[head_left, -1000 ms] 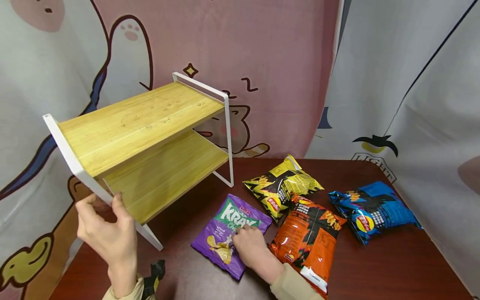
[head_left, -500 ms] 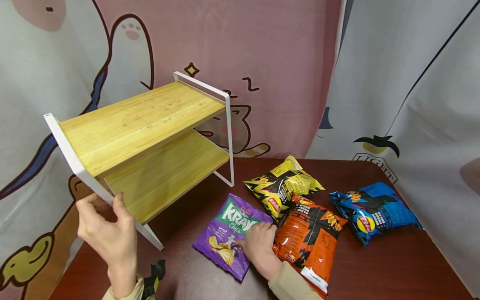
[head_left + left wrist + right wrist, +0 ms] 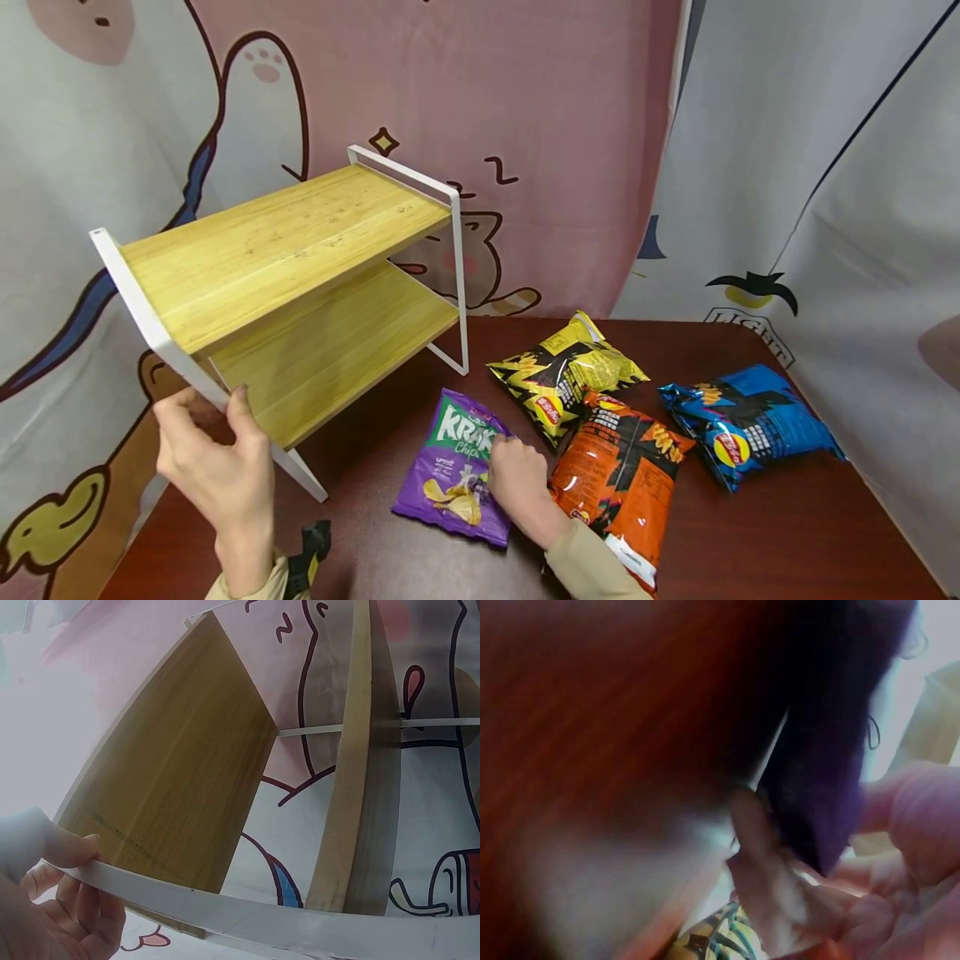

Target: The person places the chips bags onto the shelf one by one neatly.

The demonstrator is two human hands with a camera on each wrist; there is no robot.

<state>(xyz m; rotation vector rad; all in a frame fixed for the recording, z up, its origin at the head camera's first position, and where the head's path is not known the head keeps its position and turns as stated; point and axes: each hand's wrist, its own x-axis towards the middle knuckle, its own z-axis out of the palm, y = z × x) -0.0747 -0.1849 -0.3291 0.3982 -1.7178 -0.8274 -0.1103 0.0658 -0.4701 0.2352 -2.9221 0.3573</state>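
Note:
My left hand (image 3: 217, 475) pinches the white metal side frame (image 3: 168, 358) of a two-tier wooden shelf (image 3: 300, 242), thumb on one side and fingers on the other. The left wrist view shows the same grip on the frame (image 3: 247, 907). At the right edge of a purple bag of chips (image 3: 450, 475), my right hand (image 3: 521, 479) grips the bag. In the right wrist view the bag (image 3: 825, 772) lies between the thumb and the fingers, dark and blurred. The bag's right edge is partly hidden by the hand in the head view.
Right of the purple bag lie a yellow chip bag (image 3: 566, 371), an orange one (image 3: 618, 483) and a blue one (image 3: 750, 425). The yellow and orange bags touch. They rest on a dark red-brown table (image 3: 780, 542). Printed curtains (image 3: 570, 167) hang behind.
My right hand has shifted from the top of the purple bag to its right edge and grips it there. The bag has turned slightly. The left hand and shelf stay put.

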